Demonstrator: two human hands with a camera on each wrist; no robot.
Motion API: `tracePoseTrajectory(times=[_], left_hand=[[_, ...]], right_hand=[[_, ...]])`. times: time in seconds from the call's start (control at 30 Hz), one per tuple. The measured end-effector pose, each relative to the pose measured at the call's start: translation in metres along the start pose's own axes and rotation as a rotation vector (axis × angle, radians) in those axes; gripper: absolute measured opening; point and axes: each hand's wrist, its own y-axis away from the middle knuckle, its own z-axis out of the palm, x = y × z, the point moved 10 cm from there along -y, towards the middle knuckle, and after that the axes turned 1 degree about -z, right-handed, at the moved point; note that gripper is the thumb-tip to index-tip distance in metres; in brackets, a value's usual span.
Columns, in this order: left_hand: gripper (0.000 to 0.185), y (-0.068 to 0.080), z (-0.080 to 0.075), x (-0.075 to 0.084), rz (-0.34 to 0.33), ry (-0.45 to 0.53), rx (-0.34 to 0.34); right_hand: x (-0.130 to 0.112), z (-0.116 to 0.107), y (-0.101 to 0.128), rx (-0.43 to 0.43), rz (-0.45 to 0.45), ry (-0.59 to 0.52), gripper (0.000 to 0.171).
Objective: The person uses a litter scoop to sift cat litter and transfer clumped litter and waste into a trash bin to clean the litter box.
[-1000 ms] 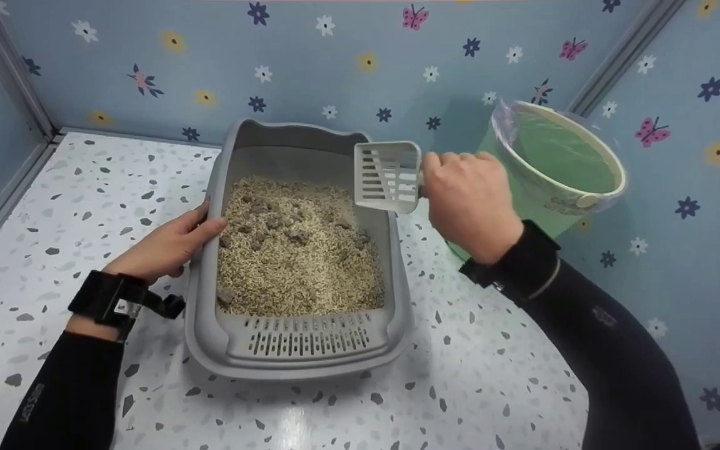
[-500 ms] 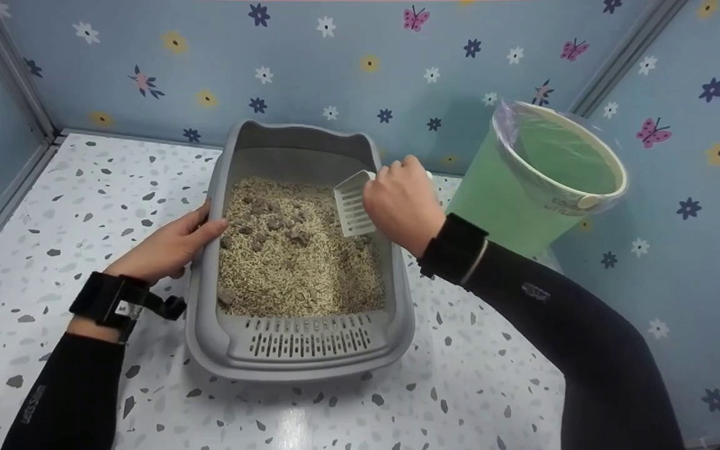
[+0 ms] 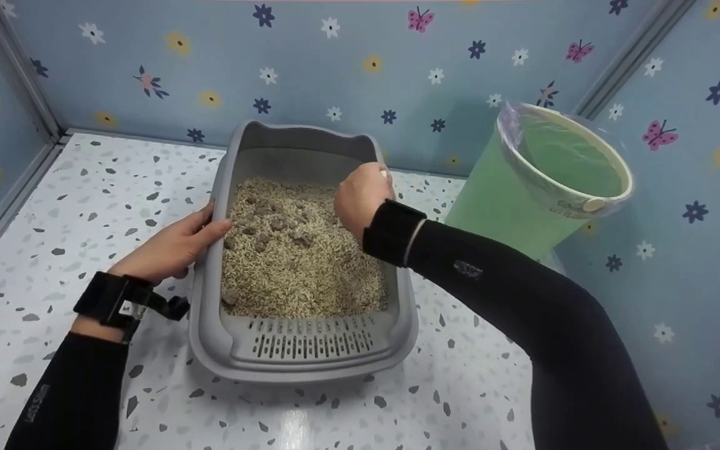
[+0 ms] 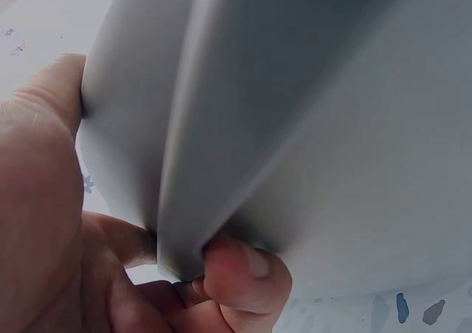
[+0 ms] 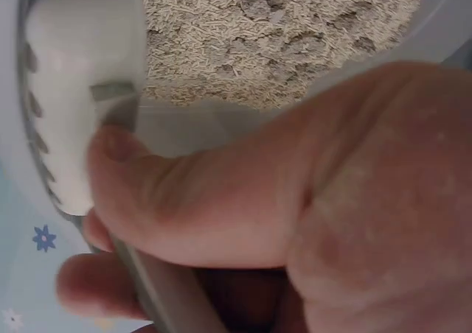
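A grey litter box (image 3: 304,370) stands on the speckled surface, filled with tan pellet litter (image 3: 297,281) and dark clumps (image 3: 277,223) toward its left and back. My left hand (image 3: 169,249) grips the box's left rim, thumb on top; in the left wrist view its fingers (image 4: 243,274) curl under the edge. Over the right side of the box, my right hand (image 3: 363,197) holds a slotted litter scoop by the handle. The right wrist view shows the pale scoop (image 5: 81,75) with the thumb along its handle; in the head view the hand hides most of it.
To the right of the box is a green bin (image 3: 504,194) with a cream rim and clear plastic liner. Blue flowered panels (image 3: 310,69) enclose the back and both sides. White speckled floor (image 3: 110,206) extends around the box.
My right hand has swung left and down with the scoop, from beside the bin to over the right part of the litter box. The left hand keeps its grip on the rim.
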Motion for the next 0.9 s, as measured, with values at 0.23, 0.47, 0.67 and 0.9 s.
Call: tracePoseTrajectory(times=[0.23,0.47,0.67,0.9], left_hand=[[0.091,-0.001,0.001,-0.001,-0.001,-0.005,-0.004],[0.092,0.001,0.000,0.000,-0.003,-0.013,0.000],[0.091,-0.001,0.002,0.000,0.010,0.000,-0.001],[0.091,-0.002,0.001,-0.003,0.011,0.008,-0.002]], right_hand=[[-0.003,0.013,-0.035,-0.120,0.042,0.013,0.040],[0.006,0.023,-0.052,-0.034,0.012,-0.023,0.044],[0.016,0.026,-0.056,0.054,-0.048,-0.107,0.051],[0.030,0.029,-0.056,0.154,-0.065,-0.298,0.043]])
